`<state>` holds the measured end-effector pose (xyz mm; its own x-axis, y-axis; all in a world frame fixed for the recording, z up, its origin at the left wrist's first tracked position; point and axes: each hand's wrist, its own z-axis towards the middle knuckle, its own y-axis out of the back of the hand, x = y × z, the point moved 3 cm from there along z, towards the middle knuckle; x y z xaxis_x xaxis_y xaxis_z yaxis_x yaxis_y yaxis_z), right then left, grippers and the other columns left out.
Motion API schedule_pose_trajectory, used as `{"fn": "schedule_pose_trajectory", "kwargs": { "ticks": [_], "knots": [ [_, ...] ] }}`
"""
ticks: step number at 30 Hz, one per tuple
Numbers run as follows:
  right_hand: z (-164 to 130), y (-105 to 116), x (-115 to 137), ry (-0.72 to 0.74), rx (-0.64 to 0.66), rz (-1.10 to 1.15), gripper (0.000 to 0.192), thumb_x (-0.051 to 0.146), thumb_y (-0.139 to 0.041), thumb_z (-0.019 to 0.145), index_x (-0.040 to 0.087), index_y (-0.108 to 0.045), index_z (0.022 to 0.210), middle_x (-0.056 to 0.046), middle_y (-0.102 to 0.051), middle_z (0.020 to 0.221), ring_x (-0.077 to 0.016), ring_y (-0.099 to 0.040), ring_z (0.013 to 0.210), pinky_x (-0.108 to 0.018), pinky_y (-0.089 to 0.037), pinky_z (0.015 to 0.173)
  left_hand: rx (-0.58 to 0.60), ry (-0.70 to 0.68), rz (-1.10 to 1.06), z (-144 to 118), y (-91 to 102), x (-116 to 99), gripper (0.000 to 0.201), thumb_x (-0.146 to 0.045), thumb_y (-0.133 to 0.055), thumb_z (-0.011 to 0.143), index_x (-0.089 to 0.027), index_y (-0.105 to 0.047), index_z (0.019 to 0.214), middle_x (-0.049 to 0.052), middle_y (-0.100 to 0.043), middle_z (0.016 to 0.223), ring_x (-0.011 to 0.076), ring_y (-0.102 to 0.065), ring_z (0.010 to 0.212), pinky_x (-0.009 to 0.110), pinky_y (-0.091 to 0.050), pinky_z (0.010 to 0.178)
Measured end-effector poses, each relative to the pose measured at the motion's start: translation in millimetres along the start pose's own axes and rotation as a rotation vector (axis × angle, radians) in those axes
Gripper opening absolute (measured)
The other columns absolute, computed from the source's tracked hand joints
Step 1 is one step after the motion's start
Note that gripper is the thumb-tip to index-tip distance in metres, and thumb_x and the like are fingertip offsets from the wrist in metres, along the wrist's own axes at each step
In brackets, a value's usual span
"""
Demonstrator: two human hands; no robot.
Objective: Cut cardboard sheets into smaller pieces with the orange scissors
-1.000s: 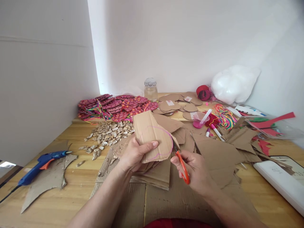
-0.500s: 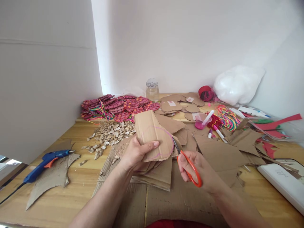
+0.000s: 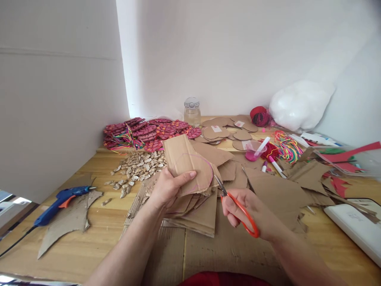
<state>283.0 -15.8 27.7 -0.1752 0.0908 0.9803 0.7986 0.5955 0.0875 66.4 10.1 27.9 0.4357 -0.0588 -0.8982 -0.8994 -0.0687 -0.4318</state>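
Note:
A piece of cardboard (image 3: 186, 161) with a purple rounded outline drawn on it is pinched in my left hand (image 3: 174, 186), thumb on top and the other fingers underneath. My right hand (image 3: 244, 206) grips orange-handled scissors (image 3: 245, 220), their blades pointing up and left near the cardboard's right edge. A partly cut strip curls away along that edge, beside the purple line. Under my hands lie stacked cardboard pieces (image 3: 205, 216), partly covered by my left hand and the held piece.
Left are a blue glue gun (image 3: 56, 206) and peanut shells (image 3: 143, 167). Behind stand pink woven pieces (image 3: 149, 133), a lidded jar (image 3: 192, 113) and cut cardboard shapes (image 3: 216, 132). To the right lie cardboard scraps (image 3: 276, 190), markers (image 3: 276, 167), a pink cup (image 3: 253, 153) and a white case (image 3: 354, 226).
The scissors have drawn back a little from the cardboard, their blades now outside its edge. My left hand has tilted the cardboard and shifted it slightly left.

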Motion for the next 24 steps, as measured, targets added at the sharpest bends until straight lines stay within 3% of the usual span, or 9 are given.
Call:
{"fn": "schedule_pose_trajectory", "kwargs": {
  "ticks": [8, 13, 24],
  "knots": [
    [6.4, 1.1, -5.1, -0.094, -0.035, 0.039, 0.061, 0.078, -0.052, 0.086, 0.020, -0.054, 0.065, 0.003, -0.052, 0.046, -0.0098, -0.037, 0.041, -0.024, -0.028, 0.046, 0.003, 0.007, 0.091, -4.4, 1.3, -5.2, 0.054, -0.021, -0.094, 0.059, -0.011, -0.074, 0.108, 0.011, -0.079, 0.101, 0.0259, -0.075, 0.086, 0.035, -0.064, 0.077],
    [3.9, 0.4, -4.4, -0.120, 0.005, 0.025, 0.062, 0.080, -0.053, 0.083, 0.020, -0.053, 0.067, 0.003, -0.052, 0.047, -0.0094, -0.036, 0.042, -0.024, -0.028, 0.047, 0.074, 0.057, 0.232, -5.8, 1.8, -6.1, 0.052, -0.027, -0.093, 0.062, -0.010, -0.074, 0.107, 0.013, -0.079, 0.099, 0.0259, -0.075, 0.085, 0.034, -0.063, 0.076],
    [2.1, 0.6, -6.1, -0.021, -0.048, -0.003, 0.057, 0.073, -0.058, 0.087, 0.020, -0.049, 0.068, 0.004, -0.051, 0.053, -0.0100, -0.039, 0.050, -0.024, -0.027, 0.049, 0.136, 0.185, 0.090, -7.5, -2.3, -0.5, 0.049, -0.020, -0.094, 0.059, -0.011, -0.074, 0.103, 0.009, -0.078, 0.092, 0.0208, -0.073, 0.076, 0.031, -0.062, 0.069]
  ]
}}
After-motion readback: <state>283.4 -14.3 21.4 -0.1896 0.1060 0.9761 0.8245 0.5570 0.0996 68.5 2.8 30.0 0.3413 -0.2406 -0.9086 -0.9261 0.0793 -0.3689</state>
